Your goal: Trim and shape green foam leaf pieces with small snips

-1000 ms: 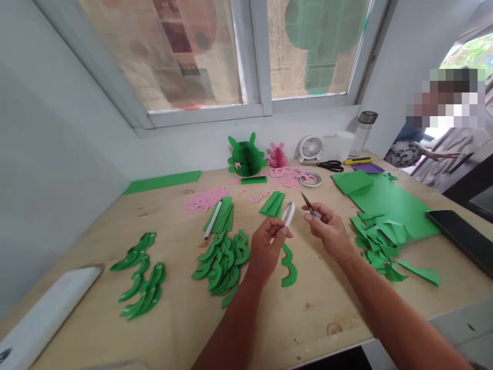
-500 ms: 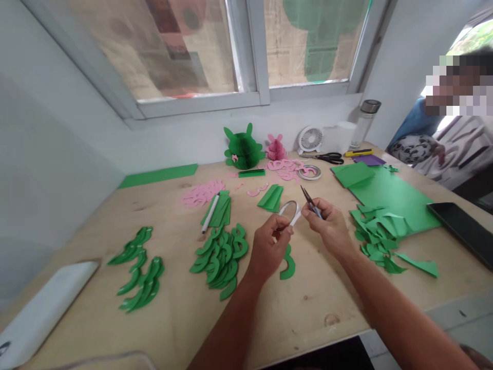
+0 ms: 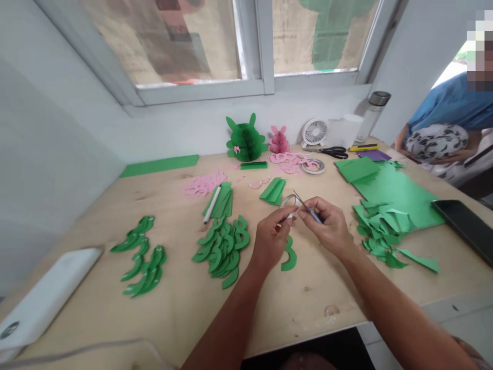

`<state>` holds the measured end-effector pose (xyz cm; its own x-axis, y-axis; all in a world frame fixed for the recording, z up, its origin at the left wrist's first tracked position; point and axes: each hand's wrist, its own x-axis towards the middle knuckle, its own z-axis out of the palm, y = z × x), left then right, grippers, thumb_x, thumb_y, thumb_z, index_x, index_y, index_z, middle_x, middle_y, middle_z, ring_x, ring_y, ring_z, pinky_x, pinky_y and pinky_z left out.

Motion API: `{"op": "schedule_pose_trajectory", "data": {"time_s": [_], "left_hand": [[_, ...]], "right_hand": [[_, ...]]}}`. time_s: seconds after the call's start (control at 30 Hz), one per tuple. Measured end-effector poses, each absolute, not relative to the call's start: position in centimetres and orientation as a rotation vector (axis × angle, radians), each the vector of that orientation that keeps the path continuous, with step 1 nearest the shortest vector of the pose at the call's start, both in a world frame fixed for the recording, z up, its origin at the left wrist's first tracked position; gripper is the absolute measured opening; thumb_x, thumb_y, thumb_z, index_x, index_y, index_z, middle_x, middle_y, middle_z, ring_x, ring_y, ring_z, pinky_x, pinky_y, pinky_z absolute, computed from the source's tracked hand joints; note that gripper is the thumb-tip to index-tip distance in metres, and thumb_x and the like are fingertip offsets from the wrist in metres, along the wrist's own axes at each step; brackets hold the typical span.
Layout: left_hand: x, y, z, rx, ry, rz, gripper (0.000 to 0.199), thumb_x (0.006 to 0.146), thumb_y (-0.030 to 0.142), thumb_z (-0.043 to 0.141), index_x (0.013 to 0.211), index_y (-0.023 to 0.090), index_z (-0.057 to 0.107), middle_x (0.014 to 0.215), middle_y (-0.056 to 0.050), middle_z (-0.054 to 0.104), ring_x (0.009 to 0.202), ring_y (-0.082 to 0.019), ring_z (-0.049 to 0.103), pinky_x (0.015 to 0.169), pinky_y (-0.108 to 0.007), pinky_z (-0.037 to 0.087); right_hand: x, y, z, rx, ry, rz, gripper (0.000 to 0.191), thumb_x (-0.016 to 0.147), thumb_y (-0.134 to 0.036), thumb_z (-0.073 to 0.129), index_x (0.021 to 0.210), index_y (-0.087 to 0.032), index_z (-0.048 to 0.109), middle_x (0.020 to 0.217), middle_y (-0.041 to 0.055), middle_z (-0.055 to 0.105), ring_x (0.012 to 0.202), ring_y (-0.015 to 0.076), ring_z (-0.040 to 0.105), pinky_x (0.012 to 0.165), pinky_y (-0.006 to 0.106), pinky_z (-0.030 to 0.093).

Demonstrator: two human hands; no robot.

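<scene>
Inside the wooden bench's (image 3: 277, 308) near edge, the left hand (image 3: 268, 240) pinches a narrow white tape roll (image 3: 287, 197); the right hand (image 3: 332, 227) grips blue-handled metal scissors (image 3: 316, 216), apparently for snipping, which calls for taut tape.

Your worktop (image 3: 181, 308) is pale wood, smooth and knotted. The scalloped cut-outs (image 3: 221, 249) are matt green paper, while the honeycomb figure (image 3: 245, 141) is pleated paper — ridged, not flat. Your bottle (image 3: 372, 118) has clear walls under a shiny metallic cap; the phone (image 3: 464, 226) is dark and glossy — glassy-looking, smooth.
</scene>
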<state>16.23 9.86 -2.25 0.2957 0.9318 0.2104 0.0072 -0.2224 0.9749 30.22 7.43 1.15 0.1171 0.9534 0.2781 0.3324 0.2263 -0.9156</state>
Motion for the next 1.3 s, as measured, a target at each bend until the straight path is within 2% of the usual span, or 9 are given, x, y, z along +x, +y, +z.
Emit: {"op": "schedule_pose_trajectory", "data": {"time_s": [0.2,0.4,0.7,0.83,1.03,1.3], "left_hand": [[16.3,9.8,-2.0,1.473,0.931,1.151,0.024,0.079,0.030,0.056,0.098,0.020,0.067,0.087,-0.004,0.066,0.065,-0.011,0.057,0.047,-0.019,0.042],[16.2,10.0,-1.6,1.423,0.982,1.196,0.025,0.078,0.033,0.056,0.093,0.019,0.068,0.069,-0.002,0.063,0.060,-0.011,0.055,0.046,-0.019,0.039],[15.7,10.3,-0.9,1.352,1.085,1.227,0.018,0.073,0.030,0.058,0.077,0.017,0.069,0.060,0.001,0.059,0.054,-0.009,0.048,0.047,-0.020,0.036],[15.5,10.4,-0.7,1.312,1.092,1.245,0.017,0.072,0.030,0.059,0.075,0.016,0.068,0.061,0.001,0.060,0.055,-0.009,0.049,0.047,-0.020,0.035],[15.1,10.6,-0.7,1.306,1.096,1.255,0.019,0.071,0.033,0.060,0.075,0.016,0.068,0.061,0.001,0.060,0.056,-0.010,0.049,0.049,-0.020,0.036],[15.0,10.8,-0.5,1.254,1.103,1.276,0.018,0.070,0.031,0.061,0.075,0.016,0.068,0.060,0.001,0.060,0.054,-0.009,0.047,0.050,-0.021,0.035]], "right_hand": [[30.1,7.6,0.9,-1.302,-1.379,0.737,0.017,0.074,-0.036,0.060,0.073,-0.018,0.057,0.055,-0.0038,0.046,0.048,0.0085,0.035,0.046,0.021,0.027],[30.1,7.7,0.6,-1.307,-1.412,0.700,0.023,0.075,-0.038,0.060,0.087,-0.018,0.059,0.057,-0.0040,0.045,0.050,0.0095,0.037,0.047,0.022,0.028],[30.2,7.7,0.2,-1.306,-1.427,0.706,0.032,0.078,-0.042,0.056,0.100,-0.018,0.058,0.056,-0.0063,0.029,0.049,0.0091,0.030,0.047,0.023,0.024],[30.2,7.6,0.4,-1.306,-1.408,0.774,0.033,0.081,-0.045,0.051,0.094,-0.017,0.059,0.055,-0.0062,0.029,0.048,0.0089,0.027,0.045,0.023,0.021],[30.1,7.6,0.9,-1.362,-1.474,0.801,0.038,0.084,-0.050,0.045,0.080,-0.016,0.060,0.054,-0.0043,0.034,0.049,0.0094,0.031,0.047,0.023,0.022],[30.1,7.7,0.6,-1.413,-1.596,0.770,0.035,0.085,-0.045,0.045,0.079,-0.014,0.062,0.057,-0.0030,0.037,0.054,0.0098,0.033,0.049,0.023,0.024]]}}
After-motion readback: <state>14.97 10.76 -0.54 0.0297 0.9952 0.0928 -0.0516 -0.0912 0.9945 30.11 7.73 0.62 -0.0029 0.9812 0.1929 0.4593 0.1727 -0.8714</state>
